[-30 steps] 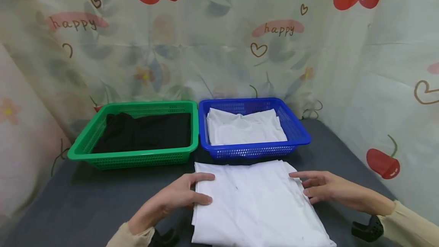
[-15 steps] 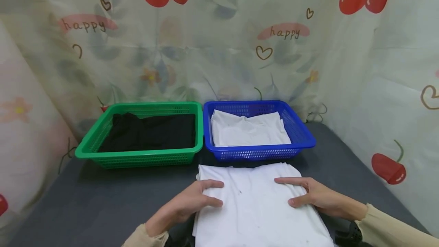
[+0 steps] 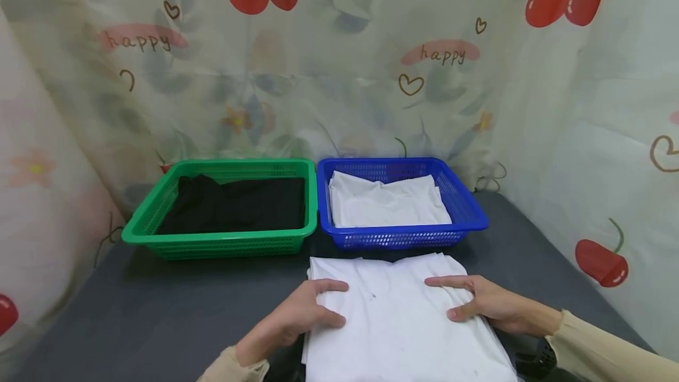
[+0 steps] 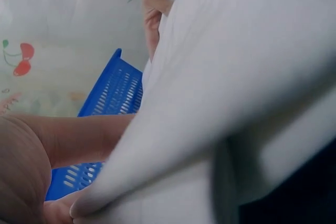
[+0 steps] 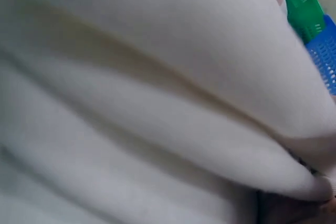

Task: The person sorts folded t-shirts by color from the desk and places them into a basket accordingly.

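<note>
A folded white cloth (image 3: 392,323) lies in front of me in the head view, running past the lower edge. My left hand (image 3: 305,314) grips its left side, with thumb and index finger on top and the other fingers hidden. At the right side, my right hand (image 3: 490,304) holds the cloth in the same way. Up close in the right wrist view, the cloth (image 5: 173,129) shows several thick layers. The left wrist view has the palm of my left hand (image 4: 23,166) beside the cloth (image 4: 236,61).
Behind the cloth stands a blue basket (image 3: 403,231) with a folded white cloth (image 3: 389,202) inside. Touching or close to its left is a green basket (image 3: 223,240) with black cloth (image 3: 260,205). A patterned curtain (image 3: 345,105) rises behind the dark tabletop (image 3: 175,311).
My right hand has moved left from the cloth's edge and now grips its side. The left hand has slid slightly further onto the cloth. The head view has shifted a little.
</note>
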`<state>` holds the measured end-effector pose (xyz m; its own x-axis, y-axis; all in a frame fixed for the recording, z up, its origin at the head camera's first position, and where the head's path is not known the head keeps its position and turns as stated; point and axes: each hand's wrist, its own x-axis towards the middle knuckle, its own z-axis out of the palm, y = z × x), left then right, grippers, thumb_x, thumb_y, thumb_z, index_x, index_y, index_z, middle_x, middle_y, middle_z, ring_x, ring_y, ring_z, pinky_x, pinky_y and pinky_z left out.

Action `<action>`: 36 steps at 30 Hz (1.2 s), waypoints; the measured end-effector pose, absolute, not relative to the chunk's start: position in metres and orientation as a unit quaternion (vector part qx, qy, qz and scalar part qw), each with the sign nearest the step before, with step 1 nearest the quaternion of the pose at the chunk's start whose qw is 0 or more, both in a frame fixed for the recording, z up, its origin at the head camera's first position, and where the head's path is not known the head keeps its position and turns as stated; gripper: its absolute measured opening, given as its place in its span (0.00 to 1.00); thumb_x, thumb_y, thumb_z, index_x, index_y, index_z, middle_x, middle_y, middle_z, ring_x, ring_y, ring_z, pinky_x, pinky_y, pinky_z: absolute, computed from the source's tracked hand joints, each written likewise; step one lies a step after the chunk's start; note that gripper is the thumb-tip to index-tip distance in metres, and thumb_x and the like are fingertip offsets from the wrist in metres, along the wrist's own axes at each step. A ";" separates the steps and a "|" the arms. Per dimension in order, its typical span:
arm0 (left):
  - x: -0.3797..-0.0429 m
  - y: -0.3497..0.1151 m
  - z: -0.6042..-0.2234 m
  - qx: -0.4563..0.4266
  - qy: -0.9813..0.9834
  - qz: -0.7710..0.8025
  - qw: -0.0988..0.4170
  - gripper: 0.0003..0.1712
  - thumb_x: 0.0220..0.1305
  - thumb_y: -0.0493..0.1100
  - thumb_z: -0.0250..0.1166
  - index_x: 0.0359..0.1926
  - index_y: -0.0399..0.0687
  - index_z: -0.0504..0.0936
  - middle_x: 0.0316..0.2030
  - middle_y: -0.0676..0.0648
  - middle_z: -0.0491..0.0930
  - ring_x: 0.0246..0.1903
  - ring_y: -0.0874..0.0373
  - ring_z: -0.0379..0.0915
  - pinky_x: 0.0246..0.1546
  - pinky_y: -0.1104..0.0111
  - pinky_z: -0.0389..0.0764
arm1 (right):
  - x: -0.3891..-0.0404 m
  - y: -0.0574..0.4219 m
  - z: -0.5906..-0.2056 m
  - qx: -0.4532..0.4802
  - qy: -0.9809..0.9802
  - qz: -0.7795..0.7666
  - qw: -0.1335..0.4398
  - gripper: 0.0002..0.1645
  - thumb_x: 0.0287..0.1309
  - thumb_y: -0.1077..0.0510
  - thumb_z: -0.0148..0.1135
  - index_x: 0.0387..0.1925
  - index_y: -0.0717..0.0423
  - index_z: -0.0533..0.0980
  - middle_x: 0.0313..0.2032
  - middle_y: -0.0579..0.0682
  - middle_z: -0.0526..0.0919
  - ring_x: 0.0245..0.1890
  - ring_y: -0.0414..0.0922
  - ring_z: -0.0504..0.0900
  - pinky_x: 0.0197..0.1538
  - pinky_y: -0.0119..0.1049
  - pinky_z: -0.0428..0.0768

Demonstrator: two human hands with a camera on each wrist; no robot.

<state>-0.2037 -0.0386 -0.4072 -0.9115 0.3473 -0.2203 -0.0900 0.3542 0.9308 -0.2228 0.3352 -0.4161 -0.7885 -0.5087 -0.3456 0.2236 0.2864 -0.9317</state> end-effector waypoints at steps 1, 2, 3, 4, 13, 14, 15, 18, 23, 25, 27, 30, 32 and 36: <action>-0.203 -0.038 -0.408 0.078 0.799 0.564 0.194 0.31 0.47 0.30 0.76 0.56 0.43 0.83 0.60 0.37 0.69 0.55 0.44 0.66 0.54 0.46 0.72 | -0.222 0.335 -0.416 -0.094 0.737 -0.593 0.311 0.39 0.58 0.64 0.68 0.71 0.52 0.67 0.72 0.66 0.52 0.63 0.54 0.65 0.57 0.49 0.74; -0.203 -0.036 -0.408 0.073 0.799 0.565 0.193 0.31 0.47 0.30 0.76 0.56 0.44 0.83 0.60 0.36 0.69 0.55 0.44 0.66 0.54 0.46 0.72 | -0.222 0.335 -0.416 -0.092 0.736 -0.595 0.311 0.39 0.58 0.65 0.69 0.70 0.52 0.67 0.72 0.66 0.53 0.62 0.54 0.66 0.57 0.48 0.75; -0.203 -0.036 -0.408 0.068 0.799 0.566 0.191 0.31 0.46 0.29 0.76 0.56 0.44 0.83 0.61 0.36 0.68 0.55 0.44 0.66 0.54 0.46 0.72 | -0.221 0.335 -0.416 -0.090 0.735 -0.596 0.311 0.39 0.58 0.65 0.69 0.70 0.52 0.67 0.71 0.66 0.53 0.61 0.54 0.67 0.57 0.48 0.75; -0.202 -0.035 -0.408 0.064 0.799 0.567 0.190 0.31 0.46 0.29 0.76 0.56 0.43 0.83 0.61 0.35 0.68 0.55 0.44 0.66 0.54 0.46 0.72 | -0.221 0.335 -0.416 -0.088 0.737 -0.594 0.309 0.39 0.57 0.65 0.69 0.70 0.52 0.68 0.71 0.65 0.53 0.62 0.54 0.66 0.57 0.49 0.74; -0.199 -0.031 -0.406 0.038 0.796 0.572 0.196 0.32 0.45 0.28 0.76 0.55 0.43 0.83 0.61 0.34 0.67 0.56 0.42 0.65 0.54 0.45 0.72 | -0.223 0.334 -0.416 -0.066 0.761 -0.572 0.299 0.40 0.55 0.63 0.71 0.69 0.50 0.69 0.73 0.67 0.45 0.70 0.64 0.44 0.65 0.69 0.48; -0.199 -0.031 -0.406 0.036 0.795 0.572 0.198 0.32 0.45 0.28 0.76 0.56 0.43 0.83 0.61 0.33 0.67 0.56 0.42 0.65 0.54 0.45 0.72 | -0.223 0.333 -0.416 -0.063 0.763 -0.570 0.298 0.40 0.55 0.63 0.71 0.69 0.50 0.70 0.73 0.67 0.45 0.70 0.64 0.43 0.65 0.70 0.46; -0.199 -0.031 -0.406 0.033 0.795 0.572 0.199 0.32 0.45 0.28 0.76 0.56 0.44 0.83 0.61 0.33 0.67 0.56 0.42 0.65 0.54 0.45 0.72 | -0.223 0.333 -0.416 -0.061 0.764 -0.570 0.297 0.40 0.54 0.63 0.71 0.69 0.50 0.70 0.73 0.68 0.45 0.70 0.65 0.43 0.64 0.70 0.45; -0.199 -0.030 -0.406 0.027 0.798 0.568 0.199 0.32 0.46 0.29 0.77 0.55 0.44 0.83 0.62 0.33 0.66 0.56 0.42 0.65 0.53 0.44 0.72 | -0.223 0.333 -0.417 -0.056 0.766 -0.568 0.296 0.40 0.54 0.63 0.72 0.69 0.50 0.70 0.73 0.68 0.44 0.71 0.65 0.41 0.64 0.72 0.42; -0.200 -0.030 -0.405 0.027 0.803 0.562 0.198 0.32 0.45 0.29 0.77 0.55 0.45 0.83 0.62 0.33 0.66 0.57 0.42 0.65 0.54 0.43 0.71 | -0.223 0.334 -0.418 -0.058 0.765 -0.570 0.293 0.40 0.54 0.63 0.72 0.69 0.51 0.70 0.74 0.68 0.45 0.71 0.66 0.40 0.64 0.71 0.41; -0.200 -0.030 -0.405 0.031 0.803 0.562 0.197 0.32 0.45 0.29 0.77 0.55 0.45 0.83 0.62 0.33 0.66 0.57 0.42 0.64 0.55 0.43 0.71 | -0.223 0.334 -0.418 -0.059 0.766 -0.571 0.291 0.40 0.54 0.63 0.71 0.69 0.51 0.70 0.73 0.68 0.45 0.71 0.66 0.40 0.64 0.72 0.41; -0.201 -0.030 -0.405 0.034 0.802 0.563 0.196 0.32 0.45 0.29 0.77 0.55 0.45 0.83 0.62 0.33 0.66 0.58 0.42 0.64 0.55 0.43 0.70 | -0.223 0.334 -0.418 -0.059 0.766 -0.572 0.290 0.40 0.55 0.63 0.71 0.69 0.51 0.70 0.73 0.68 0.45 0.71 0.66 0.40 0.64 0.72 0.41; -0.201 -0.030 -0.405 0.035 0.803 0.562 0.194 0.32 0.45 0.29 0.77 0.55 0.45 0.83 0.62 0.33 0.66 0.58 0.42 0.63 0.55 0.43 0.70 | -0.223 0.333 -0.417 -0.056 0.765 -0.572 0.289 0.39 0.54 0.63 0.71 0.69 0.51 0.70 0.73 0.68 0.44 0.71 0.66 0.40 0.64 0.72 0.41; -0.202 -0.030 -0.405 0.031 0.805 0.560 0.196 0.31 0.45 0.30 0.77 0.54 0.45 0.84 0.62 0.33 0.66 0.58 0.42 0.63 0.56 0.43 0.69 | -0.222 0.332 -0.416 -0.051 0.764 -0.573 0.291 0.39 0.54 0.64 0.71 0.68 0.51 0.70 0.73 0.68 0.44 0.71 0.65 0.42 0.64 0.71 0.43; -0.202 -0.030 -0.403 0.024 0.798 0.569 0.198 0.32 0.46 0.30 0.77 0.55 0.45 0.83 0.64 0.32 0.65 0.60 0.41 0.61 0.57 0.42 0.67 | -0.220 0.328 -0.410 -0.016 0.767 -0.573 0.289 0.39 0.50 0.70 0.69 0.66 0.53 0.73 0.73 0.68 0.44 0.68 0.64 0.48 0.64 0.68 0.53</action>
<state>-0.2024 -0.0303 -0.4030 -0.9205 0.2635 -0.2885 -0.1871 0.3509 0.9175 -0.2199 0.3276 -0.4104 -0.8328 -0.3555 -0.4244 0.3062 0.3428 -0.8881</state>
